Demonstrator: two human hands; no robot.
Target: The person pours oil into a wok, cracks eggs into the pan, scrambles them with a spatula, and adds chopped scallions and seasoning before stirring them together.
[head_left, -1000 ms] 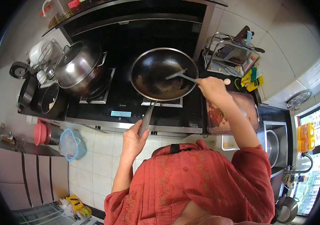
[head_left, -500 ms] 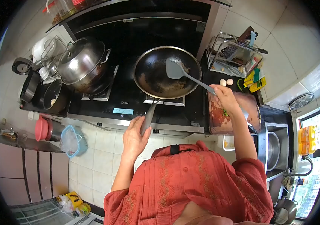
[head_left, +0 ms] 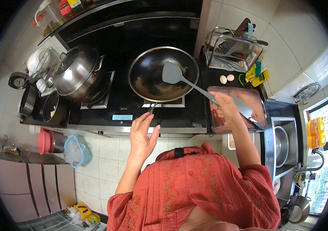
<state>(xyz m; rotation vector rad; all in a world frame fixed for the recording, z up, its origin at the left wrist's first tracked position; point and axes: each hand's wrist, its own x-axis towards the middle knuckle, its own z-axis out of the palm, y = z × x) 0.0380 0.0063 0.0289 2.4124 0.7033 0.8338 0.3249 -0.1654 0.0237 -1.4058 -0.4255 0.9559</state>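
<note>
A dark wok (head_left: 144,82) with browned, worn patches inside sits on the right burner. Its handle (head_left: 152,108) points toward me and is partly hidden by my left hand (head_left: 141,136). That hand is open, thumb spread, with its fingertips at or just beside the handle; I cannot tell if they touch it. In my right hand (head_left: 225,107) is the handle of a grey spatula (head_left: 172,73), held closed above the cutting board. The spatula's flat blade hangs over the inside of the wok.
Right of the stove, a cleaver (head_left: 241,106) lies on a wet cutting board (head_left: 219,123). Behind it are two eggs (head_left: 223,79) and a knife rack (head_left: 229,46). A lidded steel pot (head_left: 77,73) occupies the left burner. The sink (head_left: 286,142) is at the far right.
My left hand has loosened from around the wok handle and its fingers have straightened. My right hand still holds the spatula over the wok. The whole view has shifted slightly.
</note>
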